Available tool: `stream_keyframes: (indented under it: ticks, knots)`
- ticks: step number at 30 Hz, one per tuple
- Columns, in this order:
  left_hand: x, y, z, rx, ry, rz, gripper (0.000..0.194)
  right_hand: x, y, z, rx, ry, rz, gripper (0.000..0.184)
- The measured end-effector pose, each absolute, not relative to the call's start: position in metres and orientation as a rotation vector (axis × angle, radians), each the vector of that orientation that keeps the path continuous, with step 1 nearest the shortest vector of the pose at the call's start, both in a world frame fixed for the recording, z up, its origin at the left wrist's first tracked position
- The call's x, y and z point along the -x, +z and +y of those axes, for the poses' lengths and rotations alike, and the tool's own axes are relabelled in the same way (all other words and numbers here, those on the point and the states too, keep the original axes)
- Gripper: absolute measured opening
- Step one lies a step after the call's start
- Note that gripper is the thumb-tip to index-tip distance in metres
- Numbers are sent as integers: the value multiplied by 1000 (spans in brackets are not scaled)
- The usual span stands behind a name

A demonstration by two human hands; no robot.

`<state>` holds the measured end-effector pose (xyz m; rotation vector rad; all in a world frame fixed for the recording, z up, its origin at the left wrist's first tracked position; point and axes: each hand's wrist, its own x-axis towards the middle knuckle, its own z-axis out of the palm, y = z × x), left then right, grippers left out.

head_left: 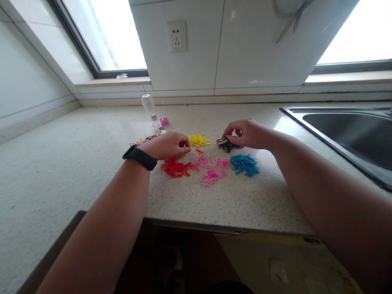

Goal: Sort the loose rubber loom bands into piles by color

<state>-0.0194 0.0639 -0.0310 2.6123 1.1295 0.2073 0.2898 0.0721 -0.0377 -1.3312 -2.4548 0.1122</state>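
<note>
Small elastic rubber bands lie on the counter, sorted in loose piles by colour. My right hand (249,134) reaches down to the black rubber bands (227,144), thumb and forefinger bent together at the pile's top. My left hand (171,145), with a dark wristband (139,157), hovers just above the red rubber bands (177,168). Its fingers are curled in against the thumb; what they hold, if anything, is hidden. Between the hands are yellow rubber bands (199,140) and pink rubber bands (211,176). Blue rubber bands (245,165) lie nearer me on the right.
Mixed-colour bands (146,140) lie partly behind my left hand. Beyond them are a clear bottle (149,108) and a pink round cap (164,121). A steel sink (343,122) is set into the speckled counter (196,204) on the right. A tiled wall stands behind.
</note>
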Motion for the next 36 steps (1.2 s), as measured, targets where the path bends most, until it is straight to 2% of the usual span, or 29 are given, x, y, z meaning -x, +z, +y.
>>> stream_keyframes:
  ticks: [5,12,29,32,36]
  knots:
    - [20,-32,65,-2612,210,1119,26,-287,-40,75,1224,112,-2618,18]
    - [20,-33,65,-2608,225,1119,28,-287,-40,76,1274,55,-2640,24]
    - [21,-33,65,-2606,236,1118,27,-286,-41,76,1376,29,-2551,23]
    - [20,-33,64,-2595,231,1147,28,-280,-39,71,1372,147,-2382,25]
    - [20,-32,64,-2590,231,1145,28,-266,-38,62,1282,499,-2165,29]
